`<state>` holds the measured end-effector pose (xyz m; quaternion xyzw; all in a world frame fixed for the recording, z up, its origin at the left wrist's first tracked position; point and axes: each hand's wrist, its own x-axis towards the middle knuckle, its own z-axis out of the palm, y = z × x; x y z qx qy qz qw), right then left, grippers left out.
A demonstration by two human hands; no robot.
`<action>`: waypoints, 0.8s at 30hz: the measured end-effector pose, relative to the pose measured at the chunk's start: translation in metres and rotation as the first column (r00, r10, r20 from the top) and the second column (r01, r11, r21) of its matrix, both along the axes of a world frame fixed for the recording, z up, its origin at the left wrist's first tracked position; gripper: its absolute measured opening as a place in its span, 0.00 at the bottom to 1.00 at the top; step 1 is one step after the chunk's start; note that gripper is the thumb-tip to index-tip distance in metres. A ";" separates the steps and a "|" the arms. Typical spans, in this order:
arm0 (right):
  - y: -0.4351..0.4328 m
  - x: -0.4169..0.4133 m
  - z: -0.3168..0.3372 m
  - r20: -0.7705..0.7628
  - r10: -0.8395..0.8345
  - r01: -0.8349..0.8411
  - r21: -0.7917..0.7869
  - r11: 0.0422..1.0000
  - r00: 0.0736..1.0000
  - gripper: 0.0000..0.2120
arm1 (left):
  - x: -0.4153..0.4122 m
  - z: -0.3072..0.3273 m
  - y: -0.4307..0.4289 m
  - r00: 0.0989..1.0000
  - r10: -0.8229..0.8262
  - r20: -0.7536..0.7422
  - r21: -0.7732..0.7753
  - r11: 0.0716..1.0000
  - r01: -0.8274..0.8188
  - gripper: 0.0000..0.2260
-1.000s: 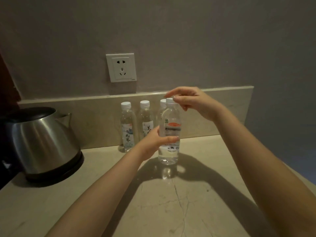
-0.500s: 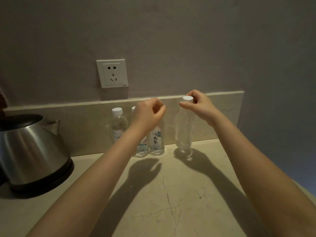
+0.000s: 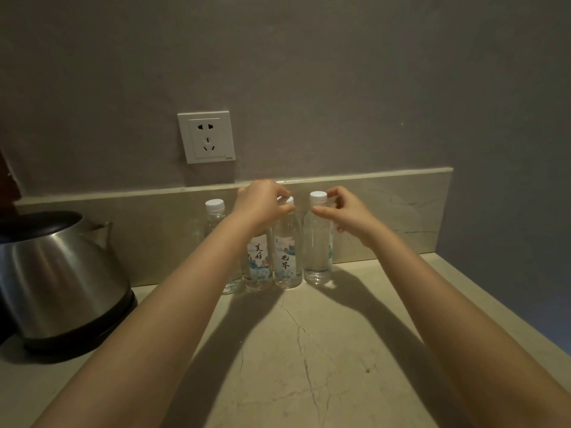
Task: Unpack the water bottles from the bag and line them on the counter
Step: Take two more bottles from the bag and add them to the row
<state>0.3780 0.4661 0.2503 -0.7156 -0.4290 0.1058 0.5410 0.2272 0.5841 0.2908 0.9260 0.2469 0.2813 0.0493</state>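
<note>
Where hands [image 3: 309, 211] pinch ridged caps, clear cylindrical bottles [image 3: 287, 251].

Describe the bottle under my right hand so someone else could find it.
Find the wall socket; below it a row of water bottles stands against the backsplash. Take the rightmost bottle, touched by the right hand. Its front looks plain clear, unlike its neighbours' printed labels.

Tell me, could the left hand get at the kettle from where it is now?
Probably yes. The left hand is at a bottle cap in the row, and the kettle stands to its left on the counter with only bare surface between. It would have to let go of the cap first.
</note>
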 end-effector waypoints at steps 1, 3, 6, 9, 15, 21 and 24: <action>-0.008 0.004 -0.005 -0.064 0.020 -0.023 -0.040 0.999 0.998 0.23 | -0.001 0.000 0.001 1.000 -0.002 -0.007 -0.010 1.000 0.002 0.15; -0.021 0.010 -0.020 -0.133 0.044 -0.069 -0.194 0.979 0.990 0.23 | -0.001 0.000 0.002 1.000 -0.001 -0.027 -0.020 1.000 0.001 0.18; -0.025 0.008 -0.045 -0.181 0.138 -0.200 -0.389 0.899 0.974 0.27 | -0.001 -0.001 0.002 1.000 0.002 -0.032 -0.002 1.000 -0.002 0.19; -0.013 0.000 -0.064 -0.124 0.128 -0.163 -0.346 0.924 0.984 0.28 | 0.001 -0.001 0.002 1.000 -0.024 -0.002 0.003 1.000 0.024 0.17; 0.001 -0.009 -0.083 0.129 -0.094 0.129 -0.299 0.946 0.987 0.28 | 0.004 -0.006 0.003 0.999 -0.021 0.037 0.036 0.999 0.020 0.15; 0.003 -0.019 -0.092 0.262 -0.173 0.251 -0.302 0.920 0.949 0.30 | 0.005 -0.007 0.003 0.999 -0.001 0.052 0.043 0.999 -0.002 0.15; 0.000 -0.013 -0.090 0.141 -0.053 0.095 -0.311 0.946 0.989 0.30 | 0.004 -0.007 0.007 0.999 -0.017 0.030 0.008 1.000 0.016 0.17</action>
